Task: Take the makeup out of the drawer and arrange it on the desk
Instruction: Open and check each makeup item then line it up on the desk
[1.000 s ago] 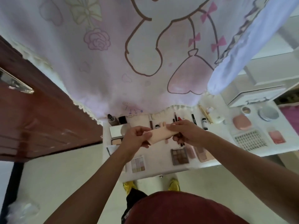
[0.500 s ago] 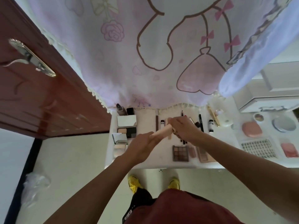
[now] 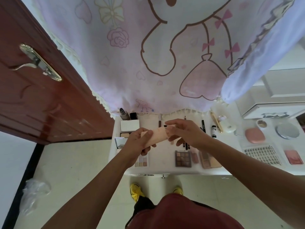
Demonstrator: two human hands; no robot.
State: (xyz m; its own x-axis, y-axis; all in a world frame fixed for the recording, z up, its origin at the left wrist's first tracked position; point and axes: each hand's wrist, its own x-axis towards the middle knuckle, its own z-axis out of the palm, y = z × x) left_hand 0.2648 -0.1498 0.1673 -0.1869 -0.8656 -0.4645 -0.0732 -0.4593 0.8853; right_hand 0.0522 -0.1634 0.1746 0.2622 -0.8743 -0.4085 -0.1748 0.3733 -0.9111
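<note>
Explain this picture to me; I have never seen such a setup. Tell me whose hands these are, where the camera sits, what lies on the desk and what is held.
There is no machine here. A person wears a wide-angle camera on the head, so you look down along their own arms. The left hand grips a peach tube, and the right hand pinches its capped end, above a white desk. On the desk lie makeup items, among them a palette, a black pencil, a pink compact and a lash tray. A pink curtain hangs behind the desk, and a brown door stands to the left.
</note>
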